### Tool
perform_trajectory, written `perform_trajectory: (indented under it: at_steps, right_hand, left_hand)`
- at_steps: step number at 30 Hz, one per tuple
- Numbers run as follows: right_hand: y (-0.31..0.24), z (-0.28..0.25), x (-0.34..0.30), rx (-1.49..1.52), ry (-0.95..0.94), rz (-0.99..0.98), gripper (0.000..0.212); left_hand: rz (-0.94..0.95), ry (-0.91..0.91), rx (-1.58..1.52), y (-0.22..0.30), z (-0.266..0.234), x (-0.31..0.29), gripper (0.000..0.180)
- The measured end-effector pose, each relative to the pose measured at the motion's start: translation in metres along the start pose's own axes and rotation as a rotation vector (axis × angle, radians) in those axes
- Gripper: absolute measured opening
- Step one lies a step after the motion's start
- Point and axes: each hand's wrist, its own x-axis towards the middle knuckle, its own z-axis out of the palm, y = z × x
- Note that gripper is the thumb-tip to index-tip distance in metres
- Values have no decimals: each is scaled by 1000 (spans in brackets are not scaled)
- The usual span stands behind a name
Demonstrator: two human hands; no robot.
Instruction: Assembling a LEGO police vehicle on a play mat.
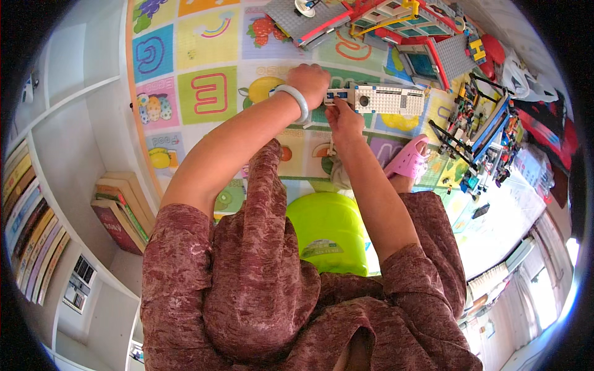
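Note:
A long white toy-brick model lies across in front of me, with a dark round opening and a grey strip on its top. At its left end, where some blue pieces show, my left hand is closed with the knuckles up; its fingertips are mostly hidden. A pale bangle circles that wrist. My right hand pinches the same end from the near side, thumb on top. Both hands nearly meet there.
A colourful play mat covers the floor. Grey-and-red toy-brick building sections stand at the far right, beside a heap of loose bricks. A lime-green plastic stool is below me. White shelves with books line the left.

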Motion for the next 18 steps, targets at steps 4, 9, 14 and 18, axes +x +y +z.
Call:
perform_trajectory:
  at_steps: [4,9,14,18]
  right_hand:
    - [-3,-2,0,17,-2,-3,11]
    - [0,1,0,23,-41,-2,9]
    - [3,0,2,14,-49,-13,9]
    - [4,0,0,-5,-42,-27,9]
  left_hand:
    - [76,-86,-68,-9,-2,0,28]
    - [103,-70,-91,-14,-4,-1,31]
    - [112,-38,-168,-16,-3,-2,34]
    - [128,-64,-143,-19,-1,-2,34]
